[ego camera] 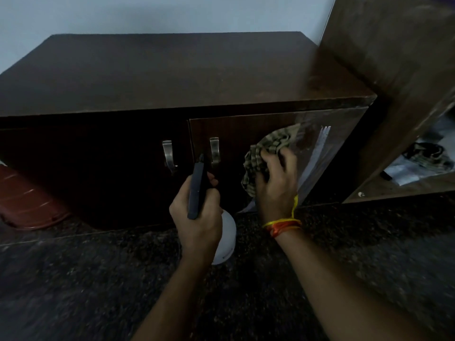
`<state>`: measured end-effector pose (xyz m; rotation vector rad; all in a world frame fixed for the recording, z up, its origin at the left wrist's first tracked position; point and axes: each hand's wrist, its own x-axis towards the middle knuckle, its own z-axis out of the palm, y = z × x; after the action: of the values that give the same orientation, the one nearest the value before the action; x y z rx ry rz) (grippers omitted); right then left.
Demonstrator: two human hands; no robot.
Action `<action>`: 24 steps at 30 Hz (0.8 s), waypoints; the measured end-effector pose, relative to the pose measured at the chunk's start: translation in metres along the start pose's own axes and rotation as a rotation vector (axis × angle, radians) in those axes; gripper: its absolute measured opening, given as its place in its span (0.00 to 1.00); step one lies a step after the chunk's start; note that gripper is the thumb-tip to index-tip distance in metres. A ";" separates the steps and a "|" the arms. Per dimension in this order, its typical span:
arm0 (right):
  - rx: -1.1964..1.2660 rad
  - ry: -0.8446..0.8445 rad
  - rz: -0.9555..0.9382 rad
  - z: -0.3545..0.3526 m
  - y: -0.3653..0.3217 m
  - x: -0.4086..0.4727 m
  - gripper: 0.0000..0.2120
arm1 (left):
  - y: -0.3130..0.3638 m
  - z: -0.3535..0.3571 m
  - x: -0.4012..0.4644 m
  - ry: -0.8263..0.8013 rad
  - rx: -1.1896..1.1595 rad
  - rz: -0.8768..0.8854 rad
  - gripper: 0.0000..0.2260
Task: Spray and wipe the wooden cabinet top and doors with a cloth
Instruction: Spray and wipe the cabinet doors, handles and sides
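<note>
A low dark wooden cabinet point(172, 75) fills the middle of the head view, with two doors and a metal handle on each. My right hand point(275, 183) presses a crumpled checked cloth point(266, 153) against the right door point(320, 134), which shows pale wet streaks. My left hand point(197, 217) grips a spray bottle point(225, 237) with a white body and a dark trigger head point(197, 190), its nozzle pointing at the door near the right handle point(214, 150).
A taller brown wooden unit point(394, 70) stands against the cabinet's right side, with clutter on its low shelf point(423, 163). A reddish-brown tub point(27, 205) sits on the floor at the left. The floor point(98, 279) is dark speckled stone.
</note>
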<state>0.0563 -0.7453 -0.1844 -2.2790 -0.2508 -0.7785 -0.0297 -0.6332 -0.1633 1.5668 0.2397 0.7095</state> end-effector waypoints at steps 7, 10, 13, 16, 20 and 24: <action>0.141 0.121 0.117 -0.006 -0.015 0.010 0.26 | -0.007 0.001 0.005 -0.001 0.009 0.023 0.07; 0.092 0.124 0.056 -0.002 -0.009 0.004 0.21 | -0.008 0.002 0.008 -0.001 0.006 0.029 0.08; 0.045 0.039 0.084 0.009 0.009 -0.011 0.18 | -0.012 0.003 0.009 -0.002 -0.018 0.014 0.08; 0.024 -0.029 0.118 0.016 0.024 -0.026 0.18 | -0.016 0.003 0.005 0.001 -0.037 -0.003 0.07; 0.072 0.058 0.149 0.011 0.012 -0.017 0.19 | -0.022 0.001 0.002 0.019 -0.020 -0.008 0.06; 0.087 0.185 0.118 0.010 -0.005 -0.005 0.16 | -0.029 0.000 0.001 0.023 -0.010 -0.022 0.05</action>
<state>0.0558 -0.7347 -0.1906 -2.1043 -0.0624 -0.8922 -0.0211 -0.6285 -0.1908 1.5447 0.2694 0.7114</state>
